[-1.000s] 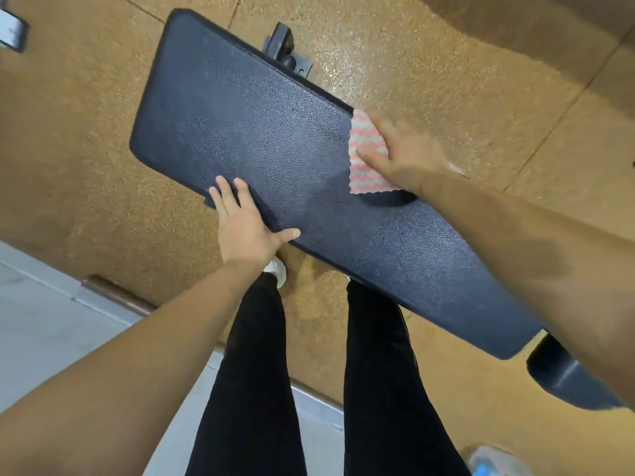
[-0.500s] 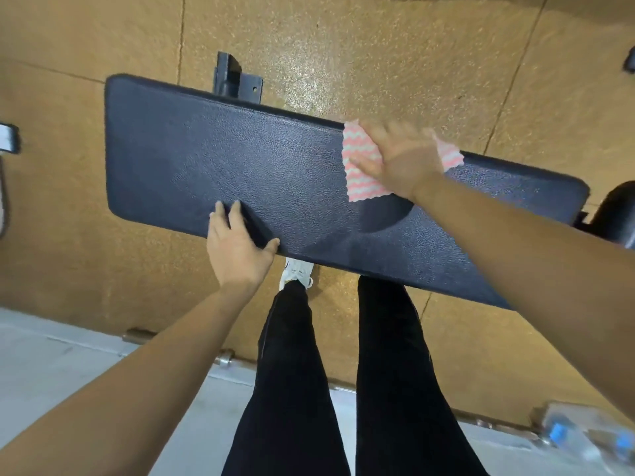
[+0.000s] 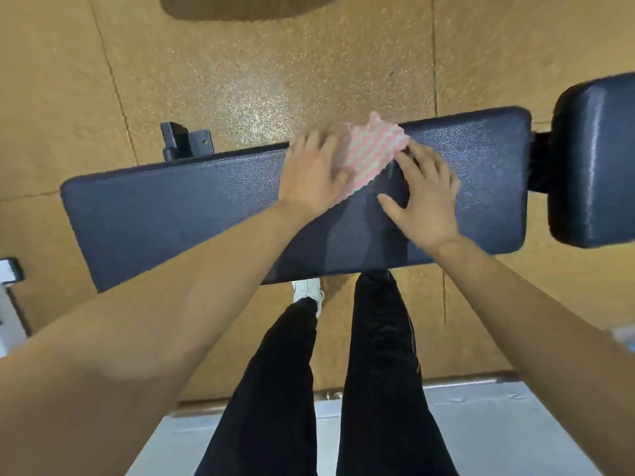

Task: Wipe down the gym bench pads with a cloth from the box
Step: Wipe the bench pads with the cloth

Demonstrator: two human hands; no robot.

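Both hands flank the cloth (image 3: 372, 151) on the bench pad (image 3: 171, 207).

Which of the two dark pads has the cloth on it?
The long pad, where both hands meet at the pink striped cloth. The shorter pad at the right edge is bare.

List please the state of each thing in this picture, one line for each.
Cloth: lying on the long pad by its far edge, between both hands.
Long pad: flat, with shiny streaks near the hands.
Short pad: apart from the long pad, untouched.
Left hand: open, resting on the cloth.
Right hand: open, fingertips at the cloth's corner.
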